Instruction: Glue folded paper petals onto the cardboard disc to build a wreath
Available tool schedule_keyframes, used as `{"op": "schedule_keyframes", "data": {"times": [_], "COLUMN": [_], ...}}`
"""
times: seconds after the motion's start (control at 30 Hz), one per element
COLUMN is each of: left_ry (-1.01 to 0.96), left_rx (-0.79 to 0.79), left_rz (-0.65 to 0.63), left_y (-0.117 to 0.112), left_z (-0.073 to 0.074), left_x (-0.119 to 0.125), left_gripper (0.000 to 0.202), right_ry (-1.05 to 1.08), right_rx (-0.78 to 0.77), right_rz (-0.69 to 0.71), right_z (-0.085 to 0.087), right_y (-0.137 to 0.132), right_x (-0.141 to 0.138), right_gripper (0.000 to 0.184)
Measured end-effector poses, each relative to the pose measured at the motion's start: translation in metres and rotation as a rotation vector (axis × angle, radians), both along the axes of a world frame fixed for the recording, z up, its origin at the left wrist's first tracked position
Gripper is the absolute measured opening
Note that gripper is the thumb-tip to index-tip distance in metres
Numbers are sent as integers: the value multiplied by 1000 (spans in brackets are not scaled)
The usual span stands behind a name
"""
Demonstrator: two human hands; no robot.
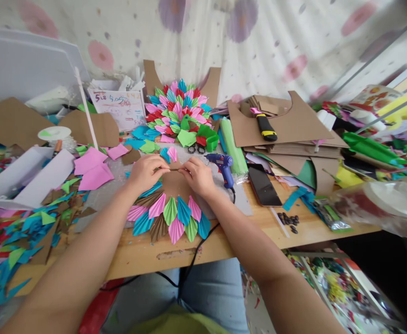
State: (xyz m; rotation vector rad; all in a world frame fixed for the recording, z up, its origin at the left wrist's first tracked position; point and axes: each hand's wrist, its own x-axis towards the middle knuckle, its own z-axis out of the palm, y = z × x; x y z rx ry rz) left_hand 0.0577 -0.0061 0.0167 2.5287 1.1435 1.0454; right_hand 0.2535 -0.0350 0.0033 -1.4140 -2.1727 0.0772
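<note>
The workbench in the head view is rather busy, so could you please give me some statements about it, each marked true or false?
1. The blue glue gun lies between the right hand and the black phone. True.
2. The left hand holds the glue gun. False: both hands pinch a thin brown piece.
3. The yellow-and-black cutter lies on stacked cardboard. True.
4. The pleated paper leaves nearest the person are all pink. False: blue, green and brown ones show too.

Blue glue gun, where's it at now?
In the head view, the blue glue gun is right of centre, just right of the person's right hand and left of the black phone.
</note>
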Motion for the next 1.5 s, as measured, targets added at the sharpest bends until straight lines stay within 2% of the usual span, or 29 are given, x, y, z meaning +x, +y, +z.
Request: {"op": "schedule_keyframes", "data": {"times": [0.2,0.33,0.53,0.8,0.93,1.0,1.07,1.2,1.5], "left_ry": [-10,-18,-39,-52,-71,-100,-157,-270,-391], "left_rx": [-64,-133,-112,-115,-165,-198,-241,-319,-492], "left_rz": [-30,13,53,20,15,35,107,228,160], "left_y": [4,3,-1,2,0,-2,-4,-8,-16], "left_z": [-6,-7,-1,-6,-3,-1,0,0,0], "left_x": [-6,-10,-12,-17,-15,-14,-13,-8,7], "left_gripper": [22,24,24,29,29,39,48,46,43], "right_ry": [-13,-16,-22,-46,-17,0,24,32,-49], "right_rx": [-11,-33,-36,-36,-42,-37,-24,0,48], "right_rz": [3,-21,-15,2,-12,-22,-29,-33,9], "right_z": [0,1,0,-2,-3,-3,-4,-5,-2], "right_y": [-1,0,0,-2,-2,-2,-2,-3,-7], "right_x": [1,1,3,5,7,7,8,7,1], "right_gripper": [24,23,22,19,19,20,20,21,23]}}
